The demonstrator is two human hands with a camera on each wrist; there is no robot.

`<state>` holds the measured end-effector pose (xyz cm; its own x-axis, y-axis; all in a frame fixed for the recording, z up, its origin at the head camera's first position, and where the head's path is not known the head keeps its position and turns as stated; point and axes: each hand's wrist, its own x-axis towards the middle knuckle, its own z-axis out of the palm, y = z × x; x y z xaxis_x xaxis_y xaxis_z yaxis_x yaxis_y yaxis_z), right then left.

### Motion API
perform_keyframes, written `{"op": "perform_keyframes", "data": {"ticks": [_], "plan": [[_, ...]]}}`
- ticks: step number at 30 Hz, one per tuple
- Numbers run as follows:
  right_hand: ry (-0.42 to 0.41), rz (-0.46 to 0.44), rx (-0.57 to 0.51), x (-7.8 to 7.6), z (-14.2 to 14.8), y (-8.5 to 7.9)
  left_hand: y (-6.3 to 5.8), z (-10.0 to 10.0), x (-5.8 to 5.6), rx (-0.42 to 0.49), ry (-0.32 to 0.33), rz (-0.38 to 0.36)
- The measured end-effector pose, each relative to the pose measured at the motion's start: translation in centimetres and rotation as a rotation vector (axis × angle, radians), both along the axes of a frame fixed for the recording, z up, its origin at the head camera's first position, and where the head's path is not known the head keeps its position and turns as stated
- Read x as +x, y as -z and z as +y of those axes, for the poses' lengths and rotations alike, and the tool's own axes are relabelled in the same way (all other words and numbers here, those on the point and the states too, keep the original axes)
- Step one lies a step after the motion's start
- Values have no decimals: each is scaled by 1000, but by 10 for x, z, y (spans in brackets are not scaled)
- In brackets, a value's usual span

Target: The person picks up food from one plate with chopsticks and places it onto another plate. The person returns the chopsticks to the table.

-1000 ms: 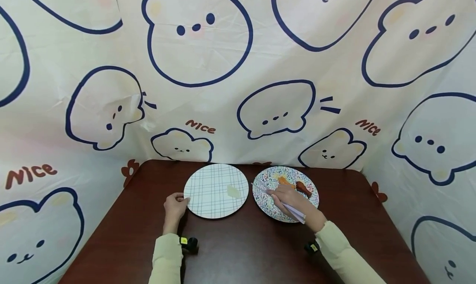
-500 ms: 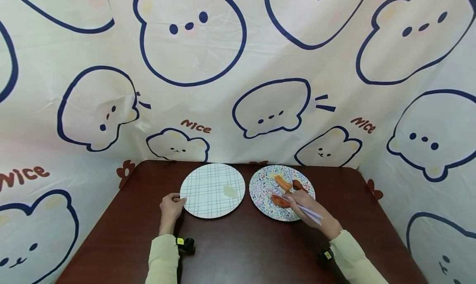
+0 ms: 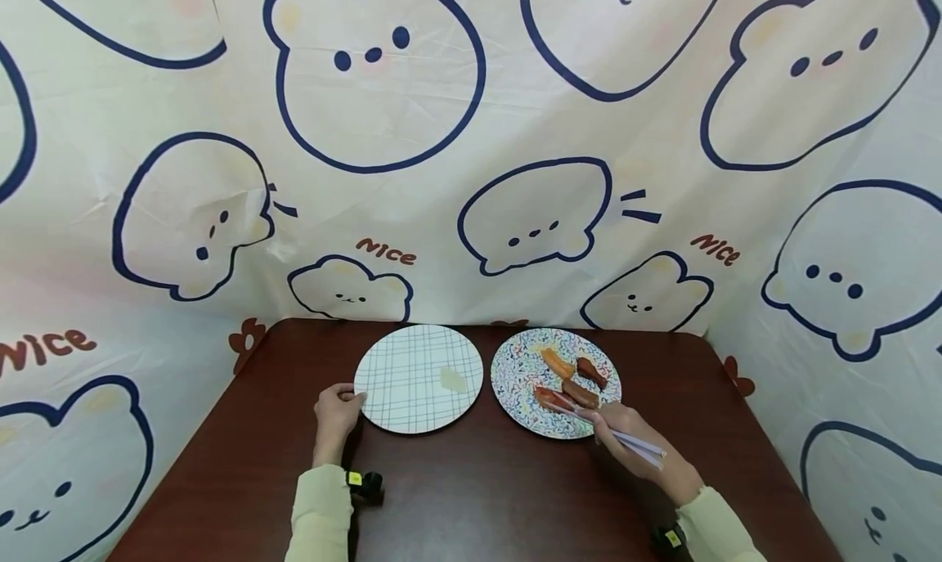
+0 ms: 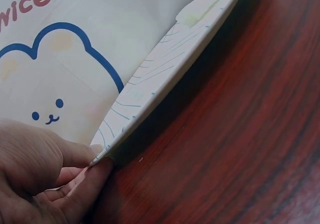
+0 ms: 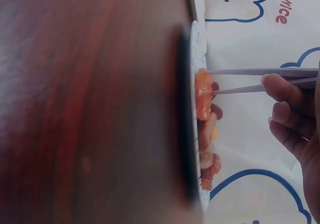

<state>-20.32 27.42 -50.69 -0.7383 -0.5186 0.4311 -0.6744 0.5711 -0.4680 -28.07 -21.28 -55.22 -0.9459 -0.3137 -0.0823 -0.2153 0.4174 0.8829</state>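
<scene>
On the dark table [image 3: 441,496], the checked plate [image 3: 408,366] is lying left and the speckled plate [image 3: 515,366] right. The left hand [image 3: 338,413] is pinching the checked plate's left rim between thumb and fingers, well apart from the food. The right hand [image 3: 631,424], much the nearer, is curling around the chopsticks [image 3: 639,445], which are pointing left and slightly far. Their slightly parted tips are meeting the reddish piece [image 3: 549,397], just near of the speckled plate's middle; whether they are gripping it, I cannot tell. Its long axis is running left to right, the right end slanting nearer, roughly in line with the chopsticks.
</scene>
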Motion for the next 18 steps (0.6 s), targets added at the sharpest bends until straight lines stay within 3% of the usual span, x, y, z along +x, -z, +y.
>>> {"op": "perform_keyframes", "data": {"ticks": [10,16,18], "plan": [[36,-89,-23,2,4,2,2,1,1,-2,-13,8],[65,-200,-54,-5,0,10,3,1,0,-7,-6,10],[67,-199,-65,-8,-1,13,2,1,0,-3,-4,10]]}}
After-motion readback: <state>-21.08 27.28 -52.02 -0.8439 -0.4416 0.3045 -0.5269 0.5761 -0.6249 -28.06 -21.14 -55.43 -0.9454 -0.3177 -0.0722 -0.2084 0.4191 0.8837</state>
